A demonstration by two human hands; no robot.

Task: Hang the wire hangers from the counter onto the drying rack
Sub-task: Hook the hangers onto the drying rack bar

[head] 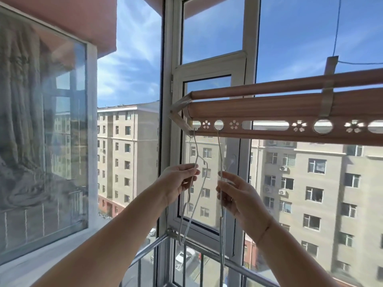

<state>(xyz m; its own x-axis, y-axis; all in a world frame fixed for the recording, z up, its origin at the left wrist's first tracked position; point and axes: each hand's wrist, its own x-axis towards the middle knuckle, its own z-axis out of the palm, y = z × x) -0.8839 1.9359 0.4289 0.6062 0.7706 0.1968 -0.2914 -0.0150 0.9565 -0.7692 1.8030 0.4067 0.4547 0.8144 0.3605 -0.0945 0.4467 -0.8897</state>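
A copper-coloured drying rack runs overhead from centre to right, with a perforated bar of round holes along its underside. Two thin white wire hangers hang from the bar's left end. The left hanger hooks near the bar's tip, and my left hand pinches it at its shoulder. The right hanger hooks through a round hole, and my right hand pinches its wire, which I see edge-on. Both hangers dangle below my hands. The counter is out of view.
White window frames stand right behind the rack's end. A metal railing runs below, and a glass pane fills the left side. More holes lie further right along the bar. Apartment blocks show outside.
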